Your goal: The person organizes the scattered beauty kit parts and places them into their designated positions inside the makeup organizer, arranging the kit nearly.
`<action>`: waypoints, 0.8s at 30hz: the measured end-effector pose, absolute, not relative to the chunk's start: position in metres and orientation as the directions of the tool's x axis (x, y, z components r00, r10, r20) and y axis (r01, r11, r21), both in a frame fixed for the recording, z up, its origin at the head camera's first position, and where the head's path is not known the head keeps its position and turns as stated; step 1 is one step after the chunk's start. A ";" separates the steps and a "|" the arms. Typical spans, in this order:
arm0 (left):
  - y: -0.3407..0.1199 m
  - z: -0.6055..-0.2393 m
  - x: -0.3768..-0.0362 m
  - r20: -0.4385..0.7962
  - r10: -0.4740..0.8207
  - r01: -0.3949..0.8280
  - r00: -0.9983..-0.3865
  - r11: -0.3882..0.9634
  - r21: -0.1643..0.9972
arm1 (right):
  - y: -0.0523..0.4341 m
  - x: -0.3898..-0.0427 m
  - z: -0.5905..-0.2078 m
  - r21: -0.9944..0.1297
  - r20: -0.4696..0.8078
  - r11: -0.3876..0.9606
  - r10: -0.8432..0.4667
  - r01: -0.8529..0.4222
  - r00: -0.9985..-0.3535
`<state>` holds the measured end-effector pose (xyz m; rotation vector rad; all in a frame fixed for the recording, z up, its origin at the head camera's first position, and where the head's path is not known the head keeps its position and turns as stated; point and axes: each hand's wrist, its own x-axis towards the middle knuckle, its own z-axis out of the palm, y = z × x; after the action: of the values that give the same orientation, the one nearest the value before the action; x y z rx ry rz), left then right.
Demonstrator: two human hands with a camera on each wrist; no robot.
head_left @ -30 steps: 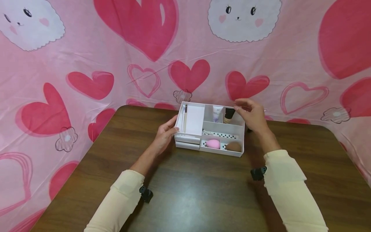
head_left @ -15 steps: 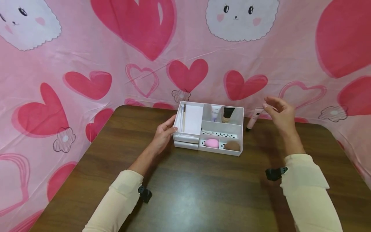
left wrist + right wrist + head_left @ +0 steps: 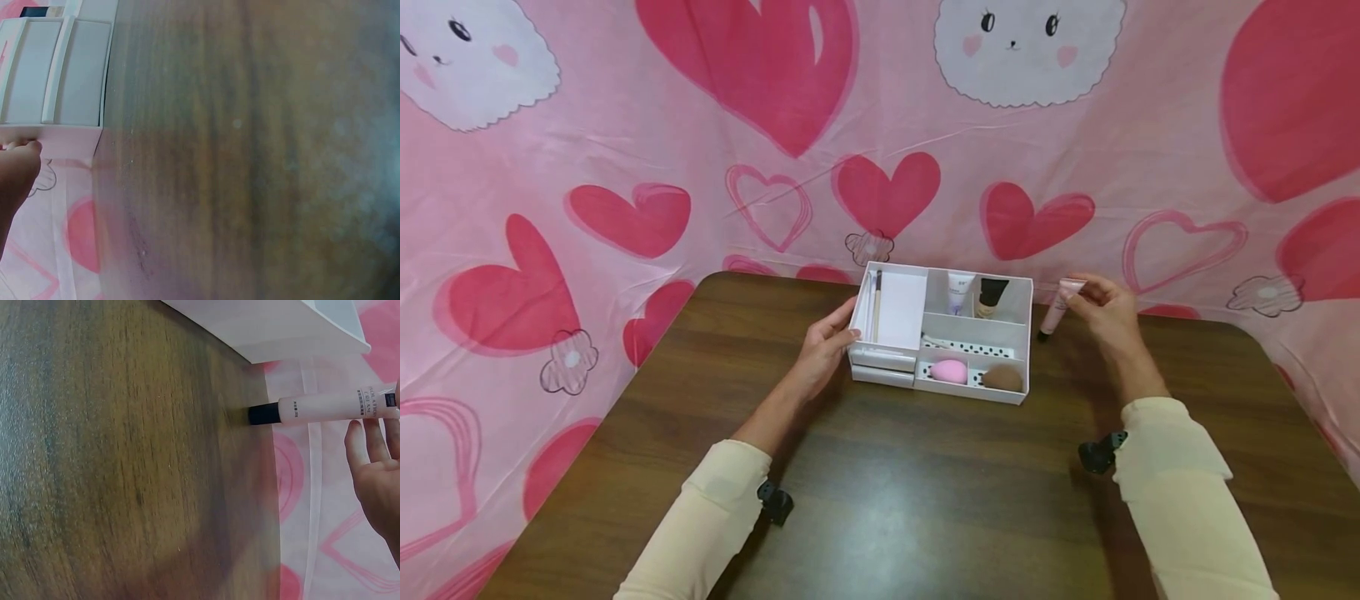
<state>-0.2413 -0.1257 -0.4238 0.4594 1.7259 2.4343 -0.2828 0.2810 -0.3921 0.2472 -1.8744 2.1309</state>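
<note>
A white makeup organizer (image 3: 951, 388) stands on the table, tilted slightly in the head view. My left hand (image 3: 826, 346) grips its left side, thumb at the rim; the left wrist view shows two small drawers (image 3: 81, 75) and part of that hand. To the right of the organizer, my right hand (image 3: 1108, 321) pinches the upper end of a pink cream tube (image 3: 1053, 317). The tube stands on its black cap (image 3: 264, 414), leaning a little, apart from the organizer. Its thumb is mostly out of the right wrist view.
Inside the organizer are a white tube (image 3: 957, 293), a black-topped tube (image 3: 992, 293), a thin brush (image 3: 877, 307), a pink sponge (image 3: 949, 372) and a brown, rounded item (image 3: 1002, 378). The wooden table (image 3: 880, 492) meets a pink heart-print cloth (image 3: 700, 150) behind.
My right hand has moved from the organizer's back right corner, out past the pink cream tube, then back in to grip its top. The left hand stays on the organizer.
</note>
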 end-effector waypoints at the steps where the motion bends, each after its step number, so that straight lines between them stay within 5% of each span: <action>1: -0.126 -0.424 -0.241 0.175 0.272 0.075 -0.946 -0.340 0.937 | 0.280 -0.283 -0.392 -0.941 0.317 -0.086 0.116 -0.328 -0.941; 13: -0.125 -0.422 -0.239 0.174 0.268 0.075 -0.948 -0.344 0.936 | 0.264 -0.271 -0.376 -0.961 0.274 0.038 0.291 -0.275 -0.917; 24: -0.126 -0.422 -0.240 0.173 0.274 0.077 -0.946 -0.329 0.941 | 0.264 -0.269 -0.343 -0.909 0.369 -0.122 0.206 -0.398 -0.906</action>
<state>-0.2398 -0.1260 -0.4221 0.4596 1.7425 2.4217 -0.2692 0.2642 -0.3428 0.2125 -1.7602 2.0800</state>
